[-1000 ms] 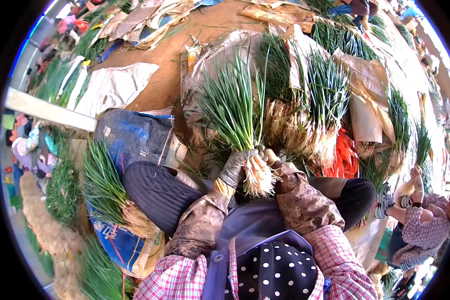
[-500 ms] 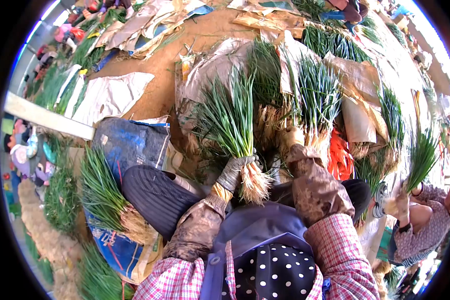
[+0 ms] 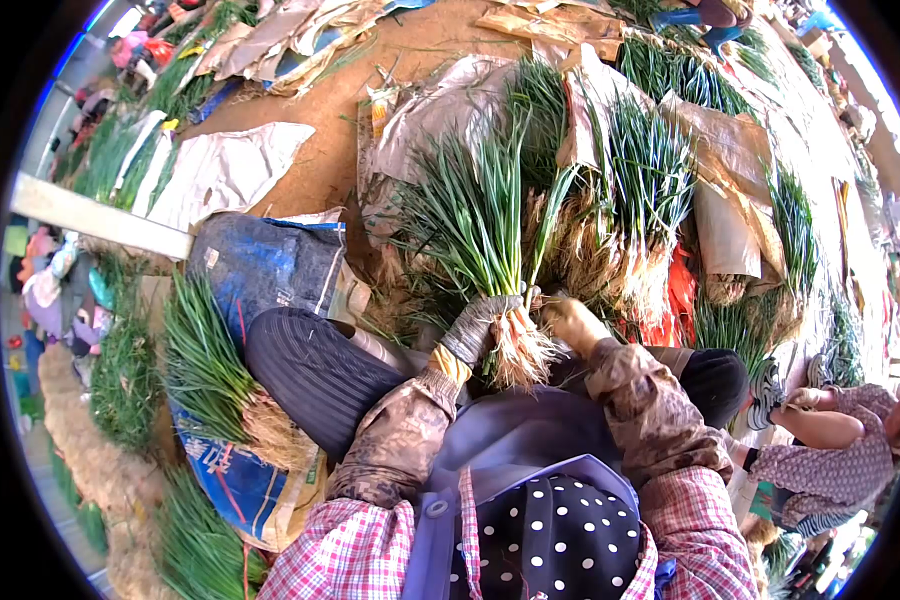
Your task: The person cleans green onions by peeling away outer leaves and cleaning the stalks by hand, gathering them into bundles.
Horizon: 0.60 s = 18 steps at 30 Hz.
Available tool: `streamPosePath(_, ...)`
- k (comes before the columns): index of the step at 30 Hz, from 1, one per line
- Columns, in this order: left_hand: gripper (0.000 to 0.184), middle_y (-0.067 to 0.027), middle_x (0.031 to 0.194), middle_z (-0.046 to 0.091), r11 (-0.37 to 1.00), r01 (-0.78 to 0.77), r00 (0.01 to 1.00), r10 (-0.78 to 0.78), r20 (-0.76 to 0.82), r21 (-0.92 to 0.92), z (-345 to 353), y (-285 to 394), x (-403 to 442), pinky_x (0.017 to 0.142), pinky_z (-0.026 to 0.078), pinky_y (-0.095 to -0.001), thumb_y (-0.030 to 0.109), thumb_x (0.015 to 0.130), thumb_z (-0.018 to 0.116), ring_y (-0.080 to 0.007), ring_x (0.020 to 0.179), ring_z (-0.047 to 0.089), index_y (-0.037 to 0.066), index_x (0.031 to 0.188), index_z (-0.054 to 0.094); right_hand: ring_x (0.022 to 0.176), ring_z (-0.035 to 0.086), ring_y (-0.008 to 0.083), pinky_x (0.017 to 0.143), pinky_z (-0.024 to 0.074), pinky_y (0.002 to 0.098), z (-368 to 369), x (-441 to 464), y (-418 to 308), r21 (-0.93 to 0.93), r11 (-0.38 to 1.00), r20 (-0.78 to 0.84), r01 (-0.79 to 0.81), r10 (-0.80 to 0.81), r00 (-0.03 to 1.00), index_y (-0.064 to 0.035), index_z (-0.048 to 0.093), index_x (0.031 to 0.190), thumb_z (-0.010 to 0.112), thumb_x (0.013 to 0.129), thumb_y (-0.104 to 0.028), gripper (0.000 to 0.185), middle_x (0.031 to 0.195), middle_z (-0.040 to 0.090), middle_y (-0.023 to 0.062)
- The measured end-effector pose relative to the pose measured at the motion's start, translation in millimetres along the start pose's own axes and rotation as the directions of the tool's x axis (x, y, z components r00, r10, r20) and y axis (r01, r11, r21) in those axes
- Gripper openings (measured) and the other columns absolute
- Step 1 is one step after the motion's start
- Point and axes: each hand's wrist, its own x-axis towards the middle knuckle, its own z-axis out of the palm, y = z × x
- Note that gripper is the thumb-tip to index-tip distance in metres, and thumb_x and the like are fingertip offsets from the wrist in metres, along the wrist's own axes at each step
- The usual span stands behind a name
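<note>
My left hand point(image 3: 477, 328), in a grey glove, is wrapped round a bunch of spring onions point(image 3: 485, 225). Their green leaves fan upward and the pale roots hang below my fist. Close beside it, my right hand point(image 3: 573, 325), in a yellowish glove, is closed with its fingertips at the bunch's right side. A slim spring onion stalk point(image 3: 548, 238) rises from those fingertips, slanting right; its lower end is hidden. Beyond my right hand a larger pile of spring onions point(image 3: 648, 185) lies with its roots toward me.
Another rooted bundle point(image 3: 210, 360) rests on a blue sack point(image 3: 205, 470) at my left. Red strips point(image 3: 678, 295) lie right of my right hand. A person point(image 3: 830, 440) sits at the right. A white beam point(image 3: 100, 215) crosses the left side.
My right hand has come back from the pile toward me, bringing a slim stalk up against the bunch. My left hand keeps its hold. The person at right no longer shows a raised bundle.
</note>
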Motion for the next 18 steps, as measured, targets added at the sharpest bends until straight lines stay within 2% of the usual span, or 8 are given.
streamPosePath(1, 0.030, -0.0053, 0.088, 0.064, 0.997, -0.039, 0.999, 0.039, -0.003, 0.064, 5, 3, -5, 0.069, 0.052, -0.0269, 0.016, 0.080, 0.068, -0.0138, 0.074, 0.061, 0.000, 0.105, 0.061, 0.094, 0.063, 0.0214, 0.081, 0.0519, 0.0310, -4, 3, -6, 0.226, 0.967, -0.087, -0.120, 0.142, 0.986, -0.0061, 0.057, 0.116, 0.053, 0.093, -0.027, 0.032, 0.106, 0.065, 0.0087)
streamPosePath(3, 0.033, -0.0067, 0.091, 0.065, 0.984, -0.064, 0.995, 0.075, -0.059, 0.165, -10, 0, -3, 0.071, 0.052, -0.0274, 0.016, 0.080, 0.069, -0.0152, 0.078, 0.062, 0.000, 0.107, 0.060, 0.094, 0.061, 0.0223, 0.080, 0.0514, 0.0350, -1, 36, 17, 0.801, 0.565, 0.101, -0.197, 0.197, 0.975, -0.0076, 0.057, 0.117, 0.049, 0.095, -0.033, 0.034, 0.104, 0.064, 0.0087)
streamPosePath(4, 0.033, -0.0070, 0.091, 0.065, 0.984, -0.073, 0.995, 0.082, -0.052, 0.161, -6, 0, -4, 0.072, 0.052, -0.0275, 0.016, 0.080, 0.069, -0.0156, 0.078, 0.062, 0.000, 0.108, 0.060, 0.090, 0.061, 0.0227, 0.076, 0.0516, 0.0373, 1, 54, 26, 0.882, 0.416, 0.164, -0.221, 0.167, 0.972, -0.0082, 0.058, 0.115, 0.048, 0.095, -0.034, 0.034, 0.101, 0.064, 0.0086)
streamPosePath(7, 0.039, -0.0088, 0.097, 0.064, 0.985, -0.103, 0.994, 0.106, -0.014, 0.136, -5, 2, -5, 0.074, 0.053, -0.0285, 0.018, 0.080, 0.068, -0.0170, 0.081, 0.062, -0.001, 0.112, 0.057, 0.072, 0.058, 0.0195, 0.057, 0.0475, 0.0319, 5, 69, -3, 0.987, 0.087, 0.130, -0.137, 0.091, 0.987, -0.0063, 0.054, 0.116, 0.050, 0.094, -0.032, 0.034, 0.089, 0.062, 0.0060)
streamPosePath(9, 0.047, -0.0111, 0.105, 0.063, 0.987, -0.121, 0.992, 0.117, 0.044, 0.102, -17, -3, 4, 0.072, 0.054, -0.0300, 0.019, 0.082, 0.068, -0.0181, 0.083, 0.062, -0.003, 0.119, 0.051, 0.067, 0.056, 0.0159, 0.052, 0.0432, 0.0284, 2, 69, -3, 0.985, 0.115, 0.143, -0.127, -0.137, 0.980, -0.0090, 0.054, 0.117, 0.054, 0.092, -0.034, 0.035, 0.086, 0.061, 0.0037)
streamPosePath(12, 0.046, -0.0114, 0.103, 0.062, 0.983, -0.163, 0.985, 0.159, 0.064, 0.082, 18, 9, -15, 0.073, 0.054, -0.0307, 0.020, 0.081, 0.068, -0.0182, 0.085, 0.061, -0.002, 0.119, 0.052, 0.062, 0.053, 0.0128, 0.048, 0.0390, 0.0254, 8, 65, -16, 0.994, 0.000, 0.106, -0.107, -0.067, 0.992, -0.0114, 0.055, 0.117, 0.056, 0.090, -0.038, 0.037, 0.084, 0.060, 0.0022)
streamPosePath(15, 0.045, -0.0099, 0.098, 0.062, 0.980, -0.183, 0.982, 0.179, 0.060, 0.073, 15, 8, -14, 0.071, 0.054, -0.0299, 0.022, 0.082, 0.068, -0.0175, 0.082, 0.061, -0.003, 0.116, 0.053, 0.062, 0.051, 0.0123, 0.051, 0.0401, 0.0252, 22, 60, -19, 0.994, -0.105, 0.028, -0.044, -0.143, 0.989, -0.0129, 0.055, 0.116, 0.061, 0.087, -0.041, 0.041, 0.084, 0.059, 0.0012)
streamPosePath(18, 0.042, -0.0078, 0.091, 0.062, 0.984, -0.164, 0.983, 0.157, 0.094, 0.073, 11, 7, -18, 0.069, 0.053, -0.0284, 0.024, 0.082, 0.066, -0.0169, 0.079, 0.061, -0.003, 0.113, 0.056, 0.079, 0.059, 0.0193, 0.067, 0.0504, 0.0342, 30, 55, -15, 0.991, -0.131, -0.026, 0.000, -0.192, 0.981, -0.0095, 0.054, 0.117, 0.064, 0.085, -0.039, 0.045, 0.097, 0.063, 0.0076)
